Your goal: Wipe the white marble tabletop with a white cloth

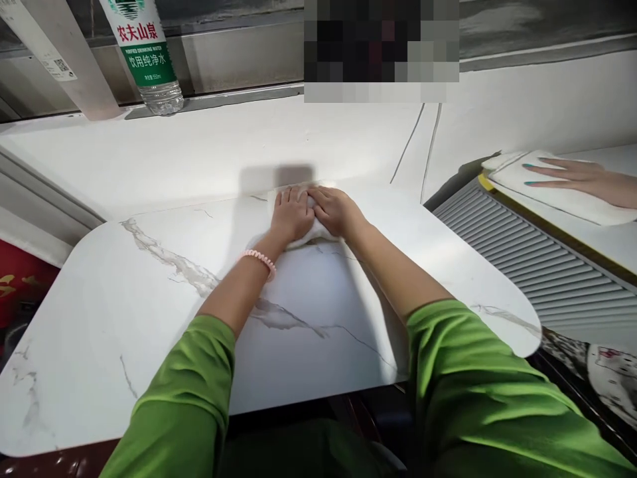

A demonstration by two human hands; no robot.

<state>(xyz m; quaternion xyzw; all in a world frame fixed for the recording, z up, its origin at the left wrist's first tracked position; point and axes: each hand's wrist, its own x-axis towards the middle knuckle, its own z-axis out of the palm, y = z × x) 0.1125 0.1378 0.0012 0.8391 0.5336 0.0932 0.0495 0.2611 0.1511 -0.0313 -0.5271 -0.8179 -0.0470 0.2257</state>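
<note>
A folded white cloth (316, 232) lies on the far part of a white marble-patterned table (308, 372), close to the wall. My left hand (292, 216) presses down on its left side, fingers together and bent over the cloth. A pink coil band (261, 259) circles that wrist. Beside it, my right hand (336, 209) grips the right side of the cloth, its fingers curled towards the left hand. The two hands nearly meet at the middle. Part of the cloth is hidden beneath them.
A water bottle (152, 63) stands on the window ledge, next to a pale tube (64, 53). On the right, another person's hand (582, 176) lies on a white cloth (572, 199) over a neighbouring surface. Grey ribbed panels (522, 252) fill the gap between. A pixelated patch covers the top middle.
</note>
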